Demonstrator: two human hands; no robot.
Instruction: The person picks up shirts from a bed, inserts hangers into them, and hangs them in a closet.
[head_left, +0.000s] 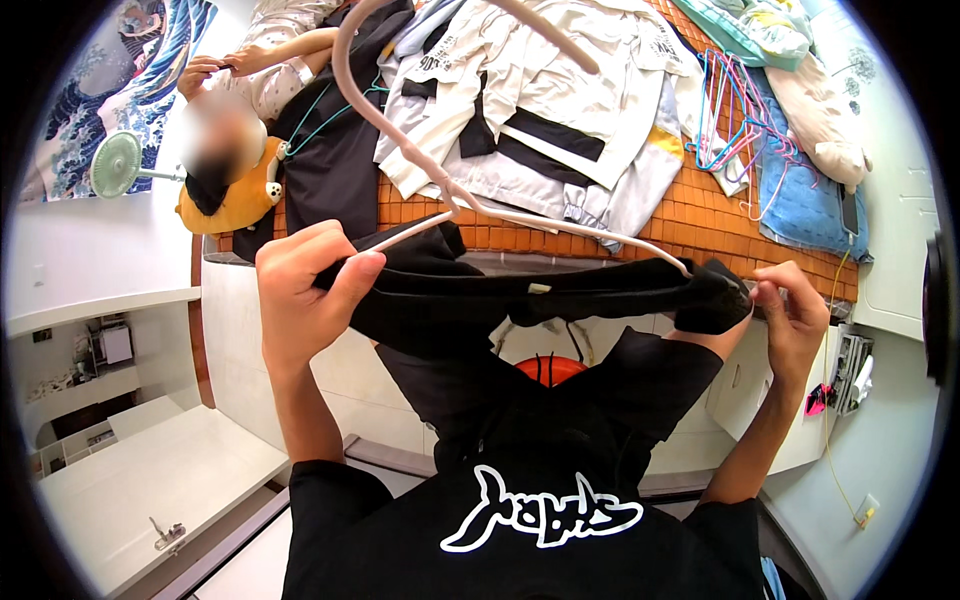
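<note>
A pale pink clothes hanger (517, 218) stretches between my two hands, its large hook curving away from me. Black cloth of a garment (450, 289) hangs along it, with a small light tag near the middle. My left hand (319, 292) grips the cloth and the hanger's left arm between thumb and fingers. On the other side, my right hand (791, 311) pinches the garment's right end by its edge. The hanger's right arm runs into the black cloth, so its tip is hidden. The garment is held above my lap, in front of the bed's edge.
White and grey clothes (555, 97) lie on a brown tiled mat (675, 217). Several coloured hangers (739, 120) are piled beside a blue pillow (799, 180). A teal hanger (322, 112) rests on black clothing. Another person (262, 67) lies at the left, near a green fan (116, 165).
</note>
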